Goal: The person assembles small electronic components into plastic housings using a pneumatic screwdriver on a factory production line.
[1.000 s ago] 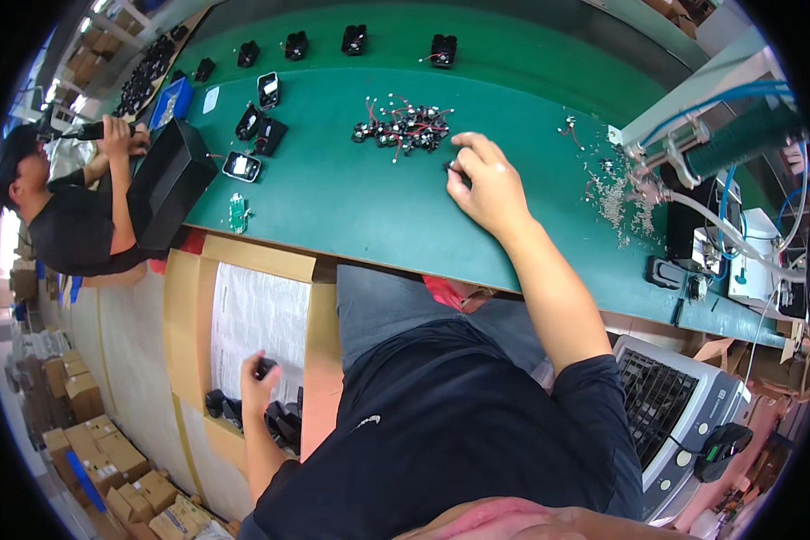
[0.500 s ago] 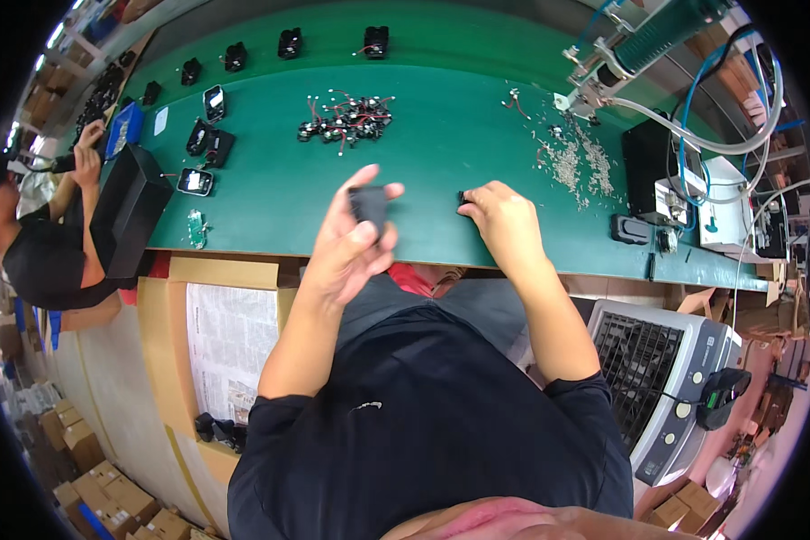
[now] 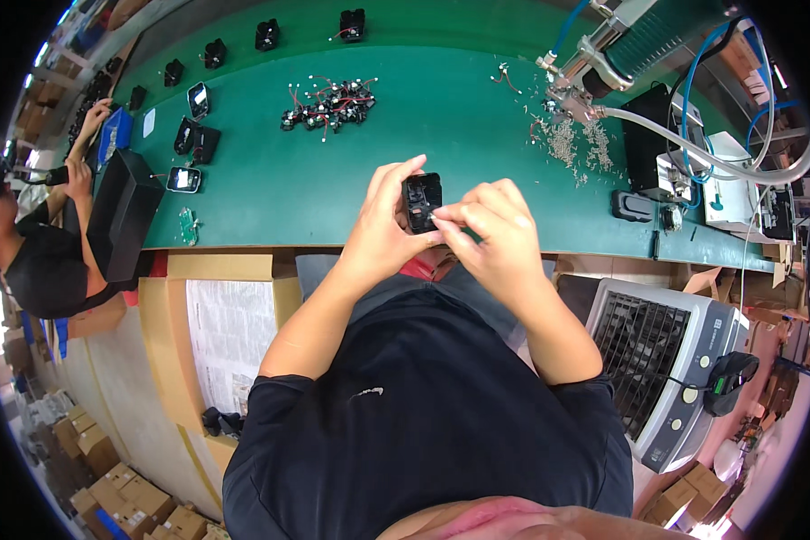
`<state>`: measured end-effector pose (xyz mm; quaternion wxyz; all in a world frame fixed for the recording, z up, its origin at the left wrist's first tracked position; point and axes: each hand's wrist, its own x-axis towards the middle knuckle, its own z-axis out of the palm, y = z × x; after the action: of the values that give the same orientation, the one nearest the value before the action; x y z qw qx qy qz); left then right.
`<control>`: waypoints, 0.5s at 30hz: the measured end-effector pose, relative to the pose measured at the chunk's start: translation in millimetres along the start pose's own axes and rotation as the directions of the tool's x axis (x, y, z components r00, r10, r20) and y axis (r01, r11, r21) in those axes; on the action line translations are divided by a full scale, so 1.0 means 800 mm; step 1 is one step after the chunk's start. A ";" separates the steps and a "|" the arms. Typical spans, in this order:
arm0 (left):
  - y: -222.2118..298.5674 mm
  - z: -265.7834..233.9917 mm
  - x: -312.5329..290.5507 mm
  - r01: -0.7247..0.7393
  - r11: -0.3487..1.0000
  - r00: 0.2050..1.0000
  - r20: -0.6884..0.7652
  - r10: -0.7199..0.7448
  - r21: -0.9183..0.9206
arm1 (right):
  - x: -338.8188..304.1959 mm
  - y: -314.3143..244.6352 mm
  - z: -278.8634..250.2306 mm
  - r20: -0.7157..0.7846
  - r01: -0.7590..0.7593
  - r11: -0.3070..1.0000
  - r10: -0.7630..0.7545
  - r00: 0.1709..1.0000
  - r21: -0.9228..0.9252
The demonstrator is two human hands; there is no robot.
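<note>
My left hand (image 3: 380, 219) is closed around a small black plastic housing (image 3: 422, 200), held up above the table's near edge with its hollow inside facing me. At the housing's lower right, my right hand (image 3: 497, 223) is in a pinch, thumb and forefinger touching its rim. A tiny pale spot shows at those fingertips; what they hold is too small to make out. Beyond my hands lies a pile of small black parts with red and white wires (image 3: 331, 106).
Several black housings (image 3: 183, 137) stand at the left and along the back of the green table (image 3: 441, 108). Small metal screws (image 3: 562, 144) are scattered under a clamped tool (image 3: 594, 72) at the right. A co-worker (image 3: 40, 243) sits at far left; an air cooler (image 3: 648, 360) stands at right.
The housing in my left hand has moved right and turned hollow side toward me. My right hand has left the table top and come to the housing. The view has shifted slightly.
</note>
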<state>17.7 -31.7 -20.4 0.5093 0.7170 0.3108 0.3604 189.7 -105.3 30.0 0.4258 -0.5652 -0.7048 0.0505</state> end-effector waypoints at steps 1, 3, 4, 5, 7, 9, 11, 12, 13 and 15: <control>-0.002 0.002 0.000 0.004 1.000 1.000 0.002 -0.004 0.000 | -0.001 -0.001 0.005 0.001 -0.004 1.000 0.004 1.000 0.002; -0.001 0.004 0.000 -0.071 0.997 0.996 -0.052 0.072 0.028 | -0.003 -0.002 0.013 0.002 0.002 0.999 -0.002 1.000 -0.048; 0.001 0.003 -0.002 -0.068 0.997 0.996 -0.053 0.069 0.030 | -0.004 -0.001 0.014 0.003 0.031 0.996 -0.030 1.000 -0.085; 0.007 0.001 -0.004 -0.011 0.999 0.999 -0.039 0.012 0.039 | -0.004 0.000 0.013 0.004 0.029 0.996 -0.029 1.000 -0.082; 0.011 0.001 -0.005 0.047 0.998 0.999 -0.025 -0.046 0.049 | -0.004 0.001 0.012 0.029 0.093 0.989 -0.090 0.996 -0.115; 0.011 0.002 -0.004 0.012 0.998 1.000 -0.014 -0.011 0.068 | -0.004 0.000 0.011 0.061 0.114 0.979 -0.105 0.993 -0.167; 0.014 0.001 -0.004 0.007 0.995 1.000 0.002 -0.007 0.099 | -0.003 -0.001 0.009 0.091 0.135 0.966 -0.118 0.989 -0.219; 0.016 0.001 -0.004 0.003 0.992 1.000 0.017 -0.005 0.129 | -0.003 -0.001 0.008 0.112 0.151 0.956 -0.126 0.986 -0.252; 0.019 0.001 -0.002 0.002 0.992 1.000 0.019 -0.005 0.130 | -0.002 -0.002 0.008 0.133 0.167 0.944 -0.133 0.982 -0.284; 0.024 0.000 0.002 -0.025 0.976 0.999 0.027 0.020 0.219 | 0.000 -0.003 0.008 0.138 0.181 0.930 -0.143 0.980 -0.319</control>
<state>20.3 -36.0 -1.8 0.4269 0.7765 0.3344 0.3210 183.9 -103.2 27.1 0.2875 -0.5644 -0.7705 -0.0717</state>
